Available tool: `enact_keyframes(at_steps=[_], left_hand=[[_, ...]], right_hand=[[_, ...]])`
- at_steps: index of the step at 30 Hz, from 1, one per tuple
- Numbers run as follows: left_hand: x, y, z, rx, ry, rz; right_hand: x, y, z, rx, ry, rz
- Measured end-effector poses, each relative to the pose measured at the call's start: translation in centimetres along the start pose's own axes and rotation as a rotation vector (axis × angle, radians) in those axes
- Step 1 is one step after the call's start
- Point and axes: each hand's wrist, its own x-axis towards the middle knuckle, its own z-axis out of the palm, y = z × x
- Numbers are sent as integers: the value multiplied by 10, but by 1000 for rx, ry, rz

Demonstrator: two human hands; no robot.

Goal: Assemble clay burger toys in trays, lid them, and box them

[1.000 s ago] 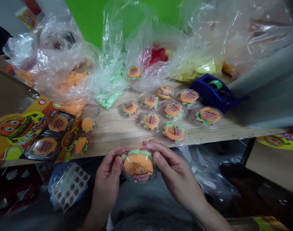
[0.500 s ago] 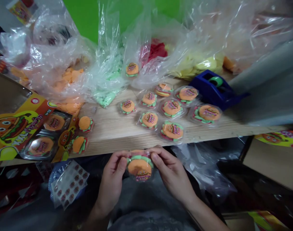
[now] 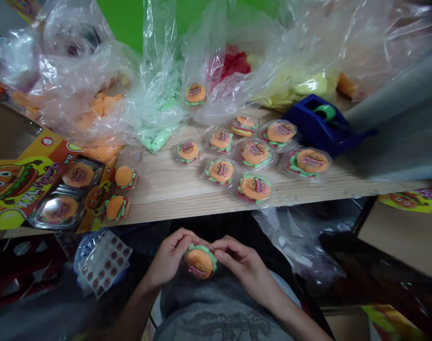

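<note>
Between my two hands, over my lap and below the table's front edge, is a clear-packed gummy burger (image 3: 200, 263) with an orange bun, green frill and printed label. My left hand (image 3: 171, 255) pinches its upper left edge between thumb and fingers. At its upper right edge, my right hand (image 3: 239, 260) is closed in a similar pinch. The burger tilts, label side toward me. Several more packed burgers (image 3: 254, 187) rest on the table (image 3: 162, 184) beyond my hands. Two burgers without a visible label (image 3: 124, 176) lie at the left.
A blue tape dispenser (image 3: 322, 123) stands at the right. Plastic bags hold green pieces (image 3: 159, 135), red pieces (image 3: 235, 64) and yellow pieces (image 3: 301, 87) along the back. A printed display box (image 3: 41, 184) is at left. Sticker sheets (image 3: 105, 265) lie on a blue basket below.
Both hands have lowered slightly toward my lap with the burger. The burger has turned and shifted a little to the left. My view has shifted slightly; the table items stay put.
</note>
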Motion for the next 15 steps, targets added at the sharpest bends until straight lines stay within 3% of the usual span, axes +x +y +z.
enact_keyframes(at_steps=[4, 11, 15], left_hand=[[2, -5, -1, 25, 27, -10], [-16, -37, 8, 43, 312, -48], [-18, -32, 4, 41, 348, -33]], right_hand=[[2, 0, -2, 79, -28, 42], [5, 16, -3, 216, 78, 77], [4, 14, 0, 158, 77, 45]])
